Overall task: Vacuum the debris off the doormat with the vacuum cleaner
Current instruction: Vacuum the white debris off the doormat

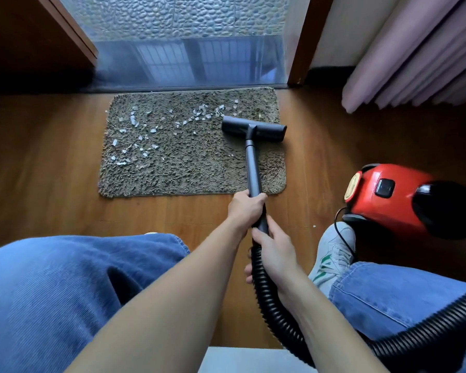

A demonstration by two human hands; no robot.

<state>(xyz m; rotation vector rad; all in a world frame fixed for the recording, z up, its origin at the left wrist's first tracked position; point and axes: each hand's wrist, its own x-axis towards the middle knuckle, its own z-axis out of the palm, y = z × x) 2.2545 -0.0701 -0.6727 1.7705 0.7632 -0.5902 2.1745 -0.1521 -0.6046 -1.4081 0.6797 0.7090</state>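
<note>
A shaggy brown doormat lies on the wooden floor in front of a glass door. Several white scraps of debris are scattered over its left half and along its far part. The dark floor head of the vacuum cleaner rests on the mat's right far part. Its dark tube runs back toward me. My left hand grips the tube near the mat's near edge. Just behind it my right hand grips the tube's end where the black ribbed hose begins.
The red vacuum body stands on the floor at the right, with its cord beside my white shoe. Pink curtains hang at the far right. Dark wooden door frames flank the glass door. My jeans-clad knees fill the foreground.
</note>
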